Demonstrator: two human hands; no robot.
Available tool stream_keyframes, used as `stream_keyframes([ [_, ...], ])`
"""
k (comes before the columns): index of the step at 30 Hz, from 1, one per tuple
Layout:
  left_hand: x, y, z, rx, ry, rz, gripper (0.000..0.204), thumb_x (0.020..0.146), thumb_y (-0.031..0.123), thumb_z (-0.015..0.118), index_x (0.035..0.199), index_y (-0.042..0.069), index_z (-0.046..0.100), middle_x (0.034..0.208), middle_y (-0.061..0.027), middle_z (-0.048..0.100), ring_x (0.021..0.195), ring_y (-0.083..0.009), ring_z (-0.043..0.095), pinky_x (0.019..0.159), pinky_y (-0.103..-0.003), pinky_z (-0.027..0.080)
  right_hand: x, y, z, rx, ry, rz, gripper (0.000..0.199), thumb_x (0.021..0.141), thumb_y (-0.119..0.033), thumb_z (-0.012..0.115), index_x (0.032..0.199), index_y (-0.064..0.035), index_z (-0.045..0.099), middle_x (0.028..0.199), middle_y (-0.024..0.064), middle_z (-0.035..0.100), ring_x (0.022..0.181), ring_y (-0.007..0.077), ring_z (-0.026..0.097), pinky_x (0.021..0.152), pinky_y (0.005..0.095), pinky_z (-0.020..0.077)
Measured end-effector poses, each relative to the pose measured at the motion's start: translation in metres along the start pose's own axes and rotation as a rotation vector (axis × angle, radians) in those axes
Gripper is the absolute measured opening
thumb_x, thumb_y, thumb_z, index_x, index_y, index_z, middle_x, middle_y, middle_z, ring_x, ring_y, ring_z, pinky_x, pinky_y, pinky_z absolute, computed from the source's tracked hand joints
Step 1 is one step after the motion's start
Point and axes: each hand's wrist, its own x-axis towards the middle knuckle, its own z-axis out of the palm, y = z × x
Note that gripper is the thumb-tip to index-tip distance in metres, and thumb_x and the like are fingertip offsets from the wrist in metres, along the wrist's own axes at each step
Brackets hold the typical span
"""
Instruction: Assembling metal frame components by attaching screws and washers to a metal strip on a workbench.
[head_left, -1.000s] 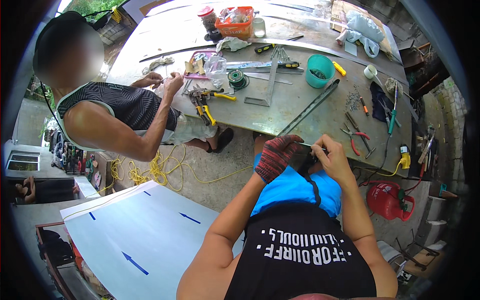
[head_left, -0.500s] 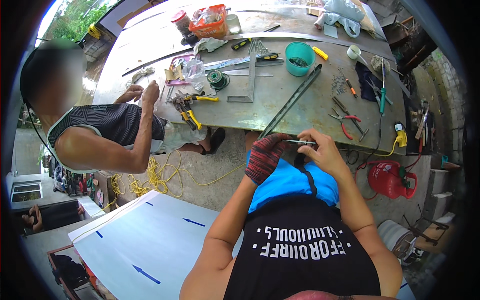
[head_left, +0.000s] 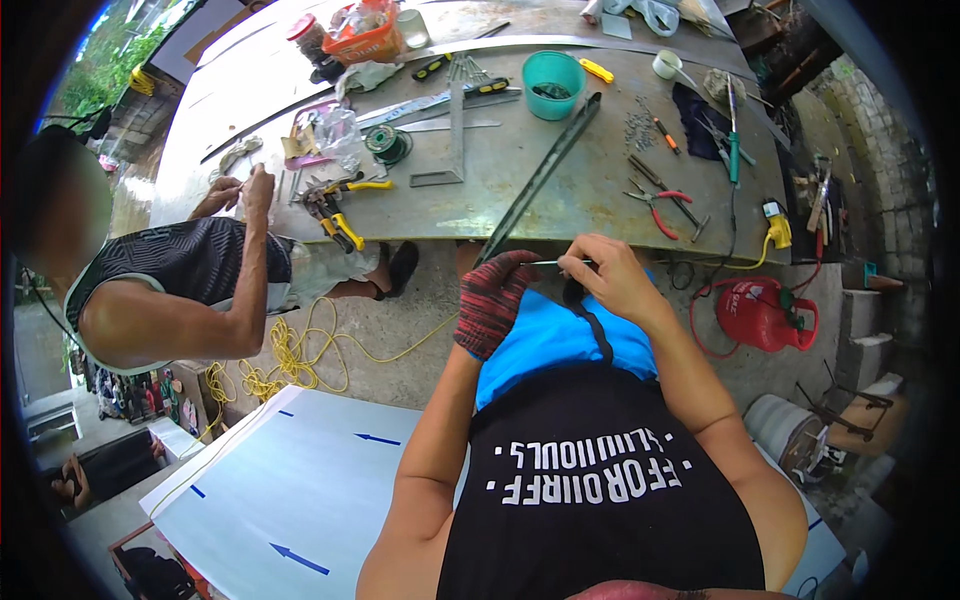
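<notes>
My left hand [head_left: 493, 303], in a red knitted glove, is closed around the lower end of a long dark metal strip [head_left: 545, 168] that slopes down off the front edge of the grey metal table [head_left: 560, 215]. My bare right hand [head_left: 612, 280] pinches a thin greenish rod-like tool [head_left: 548, 263] whose tip points at the gloved hand. Both hands meet just below the table's edge, above my blue lap.
A co-worker's hands [head_left: 243, 186] work at the table's left edge. On the table lie a teal bowl [head_left: 553, 82], a steel square [head_left: 455, 130], yellow-handled pliers [head_left: 335, 215] and red-handled pliers [head_left: 655, 205]. A red gas canister [head_left: 760, 312], yellow cord [head_left: 290, 360] and a white sheet [head_left: 290, 480] are on the ground.
My hands stay together at the strip's lower end, the right one with the thin tool. The view has shifted a little; the co-worker's hands remain at the table edge.
</notes>
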Motion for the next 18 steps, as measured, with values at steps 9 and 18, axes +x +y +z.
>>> stream_keyframes([
  [9, -0.005, -0.006, 0.001, 0.048, -0.007, 0.001, 0.020, 0.095, 0.007, 0.067, 0.113, 0.001, 0.071, 0.092, -0.0136, 0.077, 0.090, -0.0203, 0.075, 0.081, -0.033, 0.057, -0.004, -0.011, 0.001, 0.042, -0.030, 0.094, 0.032, 0.095, -0.032, 0.069, 0.094, -0.0010, 0.065, 0.088, 0.0149, 0.066, 0.076, 0.0310, 0.063, 0.069, 0.0399, 0.0492],
  [18, -0.005, -0.003, 0.000, 0.049, -0.007, 0.026, 0.020, 0.096, 0.008, 0.066, 0.113, 0.001, 0.071, 0.093, -0.0130, 0.077, 0.090, -0.0204, 0.075, 0.081, -0.032, 0.057, -0.006, -0.017, 0.001, 0.068, -0.011, 0.112, 0.025, 0.096, -0.026, 0.068, 0.096, -0.0009, 0.067, 0.088, 0.0098, 0.067, 0.073, 0.0209, 0.061, 0.067, 0.0341, 0.0479],
])
